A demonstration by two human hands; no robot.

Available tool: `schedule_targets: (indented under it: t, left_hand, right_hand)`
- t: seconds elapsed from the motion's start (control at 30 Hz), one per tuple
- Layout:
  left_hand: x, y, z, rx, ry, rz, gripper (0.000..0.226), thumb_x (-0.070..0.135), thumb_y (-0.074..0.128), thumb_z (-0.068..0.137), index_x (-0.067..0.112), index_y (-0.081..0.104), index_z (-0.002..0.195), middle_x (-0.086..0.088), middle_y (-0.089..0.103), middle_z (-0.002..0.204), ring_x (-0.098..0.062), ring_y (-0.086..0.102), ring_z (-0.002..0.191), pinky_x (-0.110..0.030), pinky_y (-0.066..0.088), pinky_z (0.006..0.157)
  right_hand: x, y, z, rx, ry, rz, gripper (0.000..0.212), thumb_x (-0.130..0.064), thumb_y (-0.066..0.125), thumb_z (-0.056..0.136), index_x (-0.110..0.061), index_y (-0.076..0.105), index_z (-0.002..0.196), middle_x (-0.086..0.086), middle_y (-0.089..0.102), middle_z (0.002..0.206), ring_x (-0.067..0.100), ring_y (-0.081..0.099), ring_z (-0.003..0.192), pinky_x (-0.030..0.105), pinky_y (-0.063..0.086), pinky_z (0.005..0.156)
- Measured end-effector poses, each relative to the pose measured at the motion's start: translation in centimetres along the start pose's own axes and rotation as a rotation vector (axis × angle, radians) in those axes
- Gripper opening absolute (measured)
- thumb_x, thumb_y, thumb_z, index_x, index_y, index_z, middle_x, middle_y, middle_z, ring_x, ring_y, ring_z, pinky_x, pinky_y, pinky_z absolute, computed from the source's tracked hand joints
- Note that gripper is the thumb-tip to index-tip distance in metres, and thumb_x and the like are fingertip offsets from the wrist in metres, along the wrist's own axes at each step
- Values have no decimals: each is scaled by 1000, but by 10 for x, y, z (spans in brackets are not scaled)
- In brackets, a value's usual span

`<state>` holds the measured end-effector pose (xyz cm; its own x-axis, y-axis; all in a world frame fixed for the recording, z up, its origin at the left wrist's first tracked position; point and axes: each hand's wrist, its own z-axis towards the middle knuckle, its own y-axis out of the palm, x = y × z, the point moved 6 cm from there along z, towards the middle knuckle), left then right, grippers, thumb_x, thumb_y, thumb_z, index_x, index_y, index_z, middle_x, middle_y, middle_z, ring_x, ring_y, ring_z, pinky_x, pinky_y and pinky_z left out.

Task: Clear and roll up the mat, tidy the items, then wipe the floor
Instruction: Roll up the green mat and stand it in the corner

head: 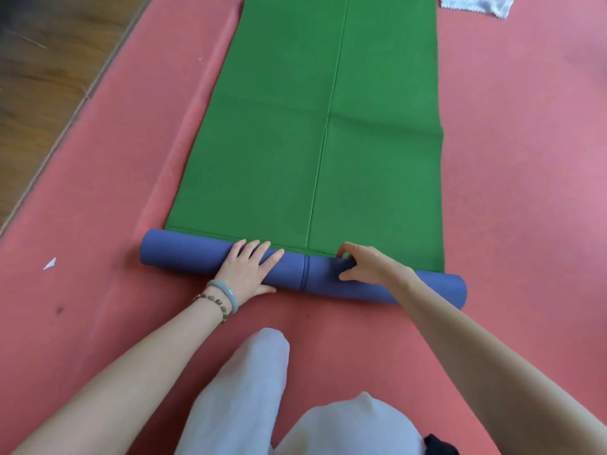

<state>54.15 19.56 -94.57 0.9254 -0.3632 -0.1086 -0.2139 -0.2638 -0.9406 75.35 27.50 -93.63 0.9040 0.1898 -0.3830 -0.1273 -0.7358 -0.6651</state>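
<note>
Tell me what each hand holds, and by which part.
The mat, at its rolled blue end: the left hand presses flat on top, left of the centre seam; the right hand curls round the roll just right of it.

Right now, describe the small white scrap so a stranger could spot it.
Find the green mat on the red floor covering, then its blue rolled end nearest the person. Left of that roll lies the white scrap, a tiny pointed fleck, unlike the larger grey cloth right of the mat.
</note>
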Motion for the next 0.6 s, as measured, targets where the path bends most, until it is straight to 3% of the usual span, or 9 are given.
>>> schedule_targets:
  t: [0.07, 0.13, 0.17, 0.3, 0.37, 0.4, 0.47, 0.53, 0.6]
  left_hand:
    - [-6, -5, 12, 13, 30, 5, 84, 69, 71, 56, 21, 57, 124, -8, 63, 117, -26, 62, 102, -40, 48, 85]
    - [-14, -9, 26, -38, 77, -62, 75, 67, 56, 75, 24, 42, 135, -5, 46, 136, -23, 48, 120, -39, 41, 93]
    - [-18, -10, 32, -88, 93, -103, 71, 64, 49, 81, 25, 36, 138, -5, 36, 141, -23, 40, 125, -39, 38, 97]
    - [-35, -21, 59, -290, 88, -321, 69, 64, 52, 79, 29, 37, 137, -4, 38, 126, -21, 35, 116, -35, 36, 97]
    - [-41, -23, 65, -330, 51, -336, 74, 67, 53, 76, 31, 35, 139, -2, 43, 123, -20, 37, 116, -34, 28, 101]
    - [-43, -26, 65, -271, 24, -311, 78, 68, 53, 75, 29, 33, 140, -1, 45, 123, -21, 39, 117, -35, 25, 102]
    - [-44, -39, 56, 17, -25, -250, 79, 63, 57, 76, 20, 36, 139, -3, 52, 123, -23, 45, 116, -37, 28, 102]
    - [-34, -43, 37, 306, -4, -225, 69, 51, 62, 75, 14, 44, 131, -7, 58, 120, -25, 49, 110, -38, 33, 97]
    - [-17, -31, 23, 359, 77, -172, 71, 51, 56, 74, 15, 41, 132, -11, 53, 128, -27, 43, 118, -44, 31, 101]
  right_hand:
    - [-5, -8, -10, 259, -87, -107, 49, -23, 68, 77, -17, 53, 123, 12, 54, 120, 31, 51, 109, 36, 41, 91]
    - [-18, -9, -28, 555, -232, -226, 50, -29, 70, 73, -14, 58, 119, 16, 58, 118, 37, 56, 106, 44, 44, 92]
    - [-24, -2, -33, 612, -272, -286, 55, -36, 71, 69, -14, 59, 118, 17, 60, 114, 37, 58, 101, 46, 47, 90]
    - [-36, 33, -25, 455, -210, -470, 104, -61, 80, 41, -15, 44, 127, 16, 62, 113, 33, 61, 101, 55, 48, 90]
    - [-36, 31, -12, 388, -124, -498, 107, -60, 84, 33, -15, 45, 122, 13, 63, 105, 31, 63, 93, 53, 50, 85]
    - [-36, 26, -5, 378, -89, -494, 101, -57, 86, 33, -16, 47, 117, 11, 63, 98, 30, 62, 87, 50, 52, 81]
    - [-37, 10, 7, 365, -50, -458, 84, -50, 88, 41, -18, 52, 109, 9, 61, 90, 29, 60, 81, 45, 52, 73]
    - [-37, -7, 19, 308, -53, -383, 66, -46, 77, 66, -18, 50, 119, 9, 57, 103, 30, 55, 97, 43, 46, 80]
    - [-30, -18, 32, 194, -44, -284, 60, -44, 64, 80, -21, 41, 129, 9, 52, 116, 29, 47, 112, 43, 40, 88]
